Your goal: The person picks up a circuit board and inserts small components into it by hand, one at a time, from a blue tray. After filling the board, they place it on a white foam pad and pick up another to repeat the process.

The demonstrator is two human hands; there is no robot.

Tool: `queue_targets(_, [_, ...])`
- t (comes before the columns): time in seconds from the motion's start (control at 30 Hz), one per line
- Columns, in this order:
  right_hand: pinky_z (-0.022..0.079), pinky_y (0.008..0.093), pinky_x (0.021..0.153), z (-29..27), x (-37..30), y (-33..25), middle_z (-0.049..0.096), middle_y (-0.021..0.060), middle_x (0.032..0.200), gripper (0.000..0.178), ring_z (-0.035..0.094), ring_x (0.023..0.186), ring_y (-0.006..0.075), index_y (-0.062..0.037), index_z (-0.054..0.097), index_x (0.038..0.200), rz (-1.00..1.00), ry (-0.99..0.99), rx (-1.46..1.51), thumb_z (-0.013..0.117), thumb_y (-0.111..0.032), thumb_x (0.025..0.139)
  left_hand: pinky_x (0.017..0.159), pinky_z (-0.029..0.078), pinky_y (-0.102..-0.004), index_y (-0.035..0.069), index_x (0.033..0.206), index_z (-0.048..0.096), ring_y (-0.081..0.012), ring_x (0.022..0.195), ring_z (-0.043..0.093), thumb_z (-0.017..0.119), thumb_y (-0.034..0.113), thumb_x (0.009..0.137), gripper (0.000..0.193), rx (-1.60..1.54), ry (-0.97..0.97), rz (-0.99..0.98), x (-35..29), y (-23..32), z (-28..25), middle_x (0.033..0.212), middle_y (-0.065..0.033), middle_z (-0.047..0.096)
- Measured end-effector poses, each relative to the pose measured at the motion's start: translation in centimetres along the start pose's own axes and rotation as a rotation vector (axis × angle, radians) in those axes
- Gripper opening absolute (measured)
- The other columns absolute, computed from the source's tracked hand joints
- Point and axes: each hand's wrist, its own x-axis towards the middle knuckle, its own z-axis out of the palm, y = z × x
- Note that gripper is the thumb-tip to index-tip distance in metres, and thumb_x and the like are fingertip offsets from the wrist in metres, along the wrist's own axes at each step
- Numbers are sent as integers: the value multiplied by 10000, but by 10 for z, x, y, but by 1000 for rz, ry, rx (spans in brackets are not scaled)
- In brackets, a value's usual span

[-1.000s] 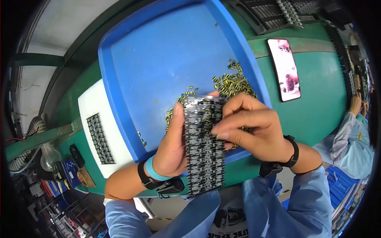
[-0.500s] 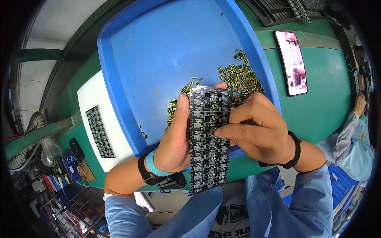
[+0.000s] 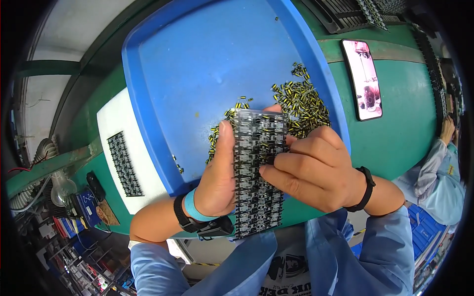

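Note:
My left hand (image 3: pixel 216 172) grips a long black-and-silver circuit board panel (image 3: pixel 257 200) by its edges, thumb along the left side and a fingertip showing behind its far end. The panel is held up over the near edge of a blue tray (image 3: pixel 336 106). Curled at the panel's right side, my right hand (image 3: pixel 321 170) has its fingertips on the middle rows. Whatever is pinched there is hidden. Small yellow-and-black capacitors (image 3: pixel 301 101) with wire leads lie heaped in the tray beyond my right hand, and more sit behind my left thumb.
A similar board panel (image 3: pixel 125 164) lies on a white foam sheet (image 3: pixel 150 172) left of the tray. On the green table to the right is a phone (image 3: pixel 363 81) with a lit screen. A black rack (image 3: pixel 328 17) stands far right; another person's hand (image 3: pixel 447 130) shows at the right rim.
My right hand's fingertips have shifted slightly left and down across the panel, and its fingers have changed their bend. The panel has tilted slightly in my left hand.

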Motion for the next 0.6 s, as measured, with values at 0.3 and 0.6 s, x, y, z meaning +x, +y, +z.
queue_targets(0.3, [482, 376, 765, -8, 8, 4, 675, 53, 1061, 332, 625, 889, 258, -35, 797, 1034, 174, -15, 203, 790, -47, 702, 1027, 582, -447, 107, 1618, 357, -285, 1117, 701, 190, 734, 1077, 845, -317, -119, -1, 1, 3, -15, 1337, -158, 652])
queue_targets(0.6, [499, 400, 787, -12, -3, 23, 660, 85, 1021, 128, 640, 898, 306, -26, 738, 895, 382, -322, 71, 812, -24, 790, 986, 609, -517, 129, 1627, 338, -354, 1068, 724, 211, 750, 1065, 847, -501, -120, -57, 7, -1, -29, 1374, -207, 634])
